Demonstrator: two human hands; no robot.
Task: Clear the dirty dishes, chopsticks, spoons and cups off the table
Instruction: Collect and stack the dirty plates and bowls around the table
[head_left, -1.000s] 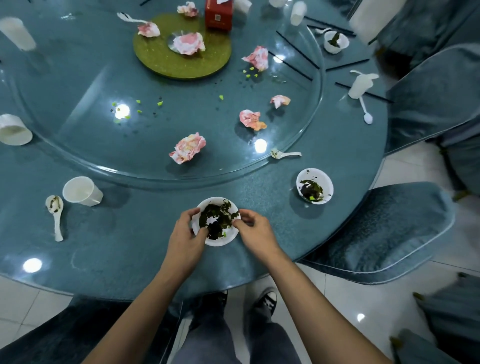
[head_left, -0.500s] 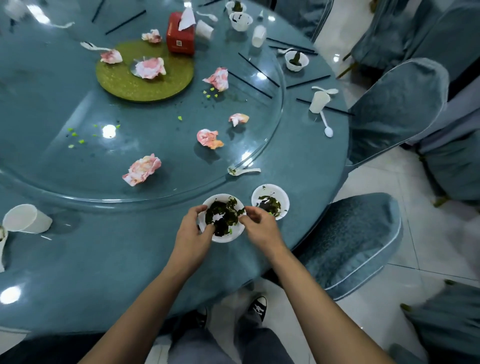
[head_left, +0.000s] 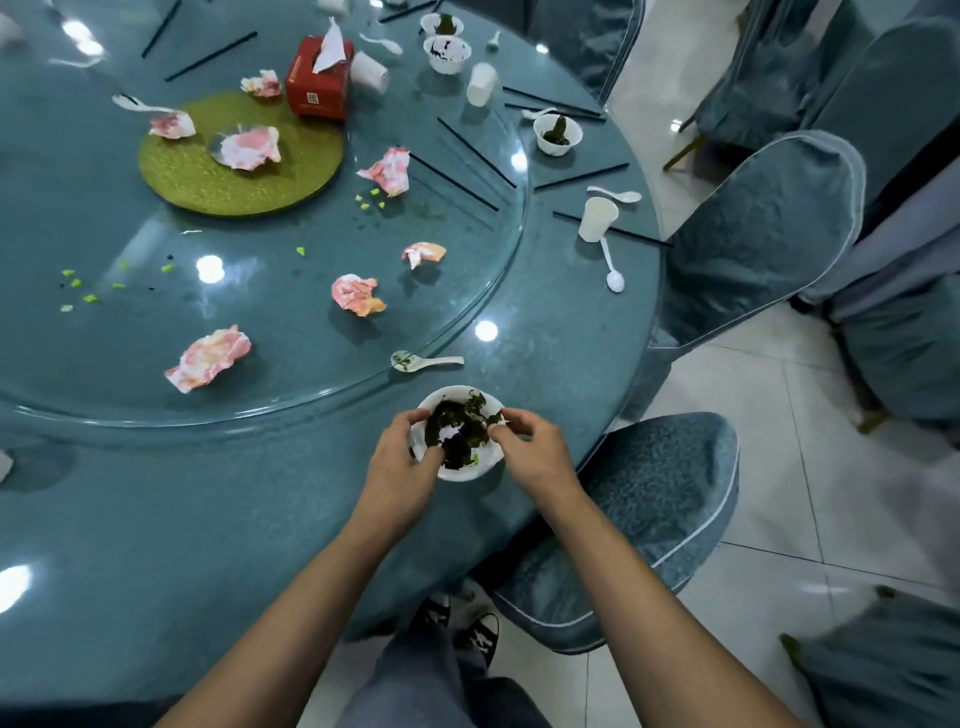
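Now, both hands are on it: the white bowl (head_left: 470, 470) of dark green leftovers sits at the surface's (head_left: 571, 332) near right edge, caught between the two grips. The left hand (head_left: 400, 460) clasps the bowl's left rim, fingers curled onto it. The right hand (head_left: 535, 452) pinches the right rim with thumb and fingertips. Lifted or resting on the surface? Can't tell. Just beyond the bowl, a dirty white spoon (head_left: 426, 362) lies at the glass turntable's (head_left: 521, 234) edge. Further along the right edge are a paper cup (head_left: 597, 218), another spoon (head_left: 613, 273) and a black chopstick (head_left: 644, 238).
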